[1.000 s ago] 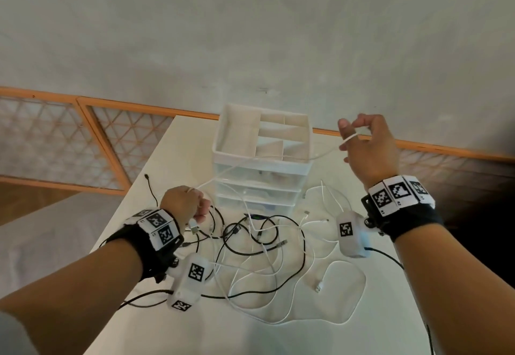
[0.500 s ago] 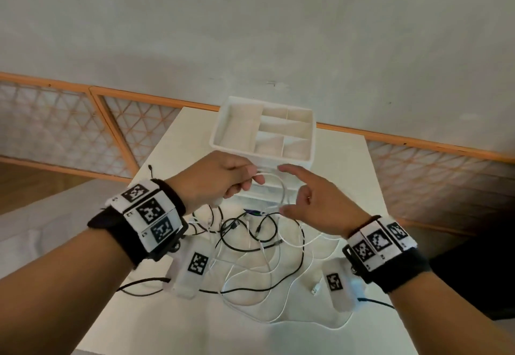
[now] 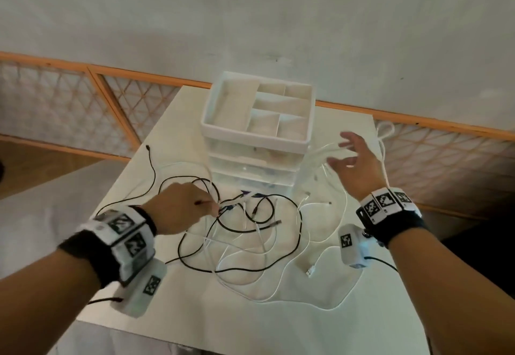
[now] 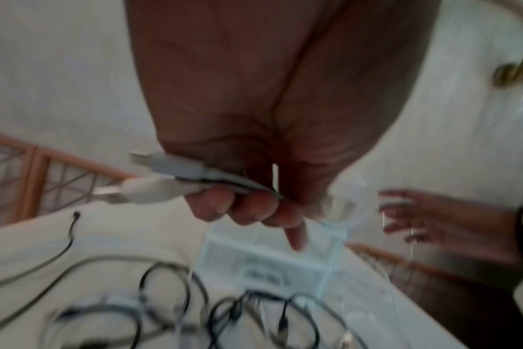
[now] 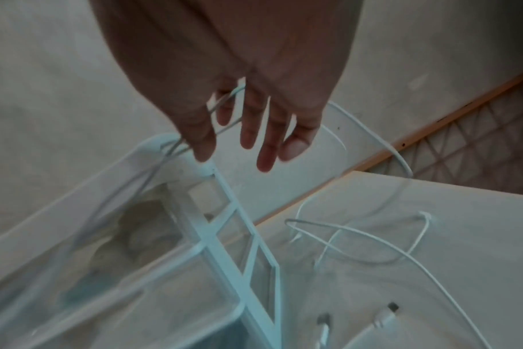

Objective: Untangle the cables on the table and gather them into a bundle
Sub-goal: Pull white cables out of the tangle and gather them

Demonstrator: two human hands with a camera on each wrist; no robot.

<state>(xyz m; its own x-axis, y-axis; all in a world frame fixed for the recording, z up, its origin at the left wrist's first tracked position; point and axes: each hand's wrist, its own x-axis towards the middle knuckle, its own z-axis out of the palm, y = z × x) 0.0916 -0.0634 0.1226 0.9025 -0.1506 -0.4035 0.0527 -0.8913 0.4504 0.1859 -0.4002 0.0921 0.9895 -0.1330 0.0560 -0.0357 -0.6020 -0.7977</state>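
A tangle of black and white cables (image 3: 250,237) lies on the white table (image 3: 376,313) in front of the drawer unit. My left hand (image 3: 211,207) is low at the tangle's left side. In the left wrist view this left hand (image 4: 248,207) has its fingers curled round two white cable plugs (image 4: 153,186). My right hand (image 3: 345,151) hovers to the right of the drawer unit with fingers spread. Thin white cable strands (image 5: 224,106) run across the straight fingers of the right hand (image 5: 254,141), which do not close on them.
A white drawer organizer (image 3: 256,137) with a divided top tray stands at the table's far middle. A loose white USB plug (image 3: 310,271) lies front right. One black cable end (image 3: 152,165) trails off to the left. An orange lattice railing (image 3: 139,75) runs behind.
Both hands were together, raised in front of the organizer. Now my left hand has dropped to the tangle and my right hand has swung out to the right with fingers spread.
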